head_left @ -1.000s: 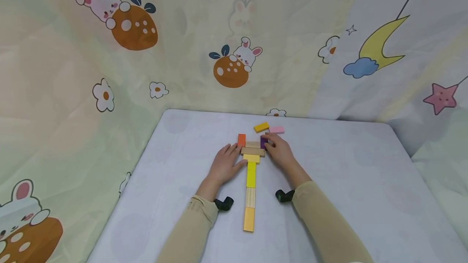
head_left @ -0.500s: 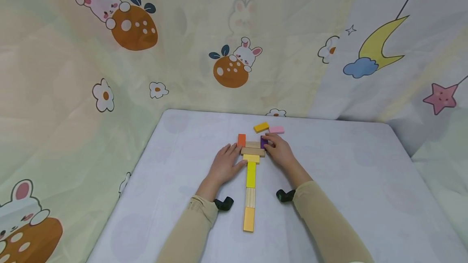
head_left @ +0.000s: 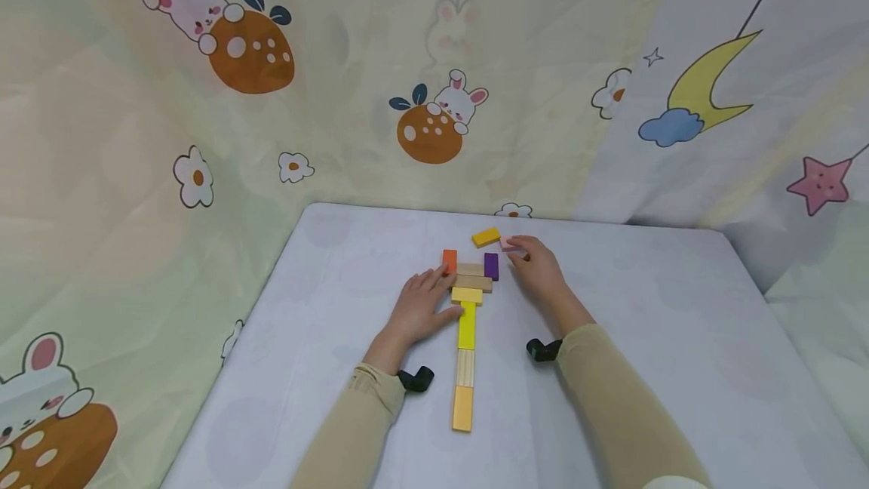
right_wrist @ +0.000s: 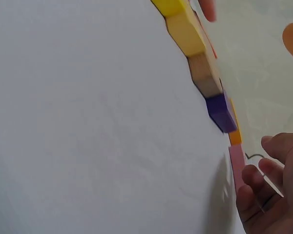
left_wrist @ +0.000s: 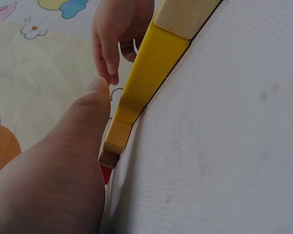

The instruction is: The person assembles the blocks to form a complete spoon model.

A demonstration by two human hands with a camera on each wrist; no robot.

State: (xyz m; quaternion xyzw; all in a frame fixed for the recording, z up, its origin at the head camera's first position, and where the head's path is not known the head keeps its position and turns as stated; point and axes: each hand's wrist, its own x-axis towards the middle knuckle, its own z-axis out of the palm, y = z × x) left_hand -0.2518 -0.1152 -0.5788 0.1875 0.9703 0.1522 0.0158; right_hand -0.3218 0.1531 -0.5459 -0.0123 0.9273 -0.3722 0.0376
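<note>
On the white table a row of wooden blocks ends at the far side with an orange block (head_left: 449, 258) on the left and a purple block (head_left: 492, 267) on the right. My left hand (head_left: 417, 308) lies beside the row, fingertips against the orange block and thumb at the bright yellow block (head_left: 467, 327). Beyond the purple block, my right hand (head_left: 539, 270) has its fingertips over a pink block (head_left: 506, 244), covering part of it. In the right wrist view the fingers are loosely bent beside the pink block (right_wrist: 237, 163), and the thumb stands apart from it.
A golden-yellow block (head_left: 485, 237) lies left of the pink one. Several pale and tan blocks, among them a light orange one (head_left: 462, 408), make up the near stem and crosspieces. A printed cloth (head_left: 339, 96) hangs behind the table.
My right hand has let go of the purple block and moved away and to the right, to the pink block. The left hand has barely shifted.
</note>
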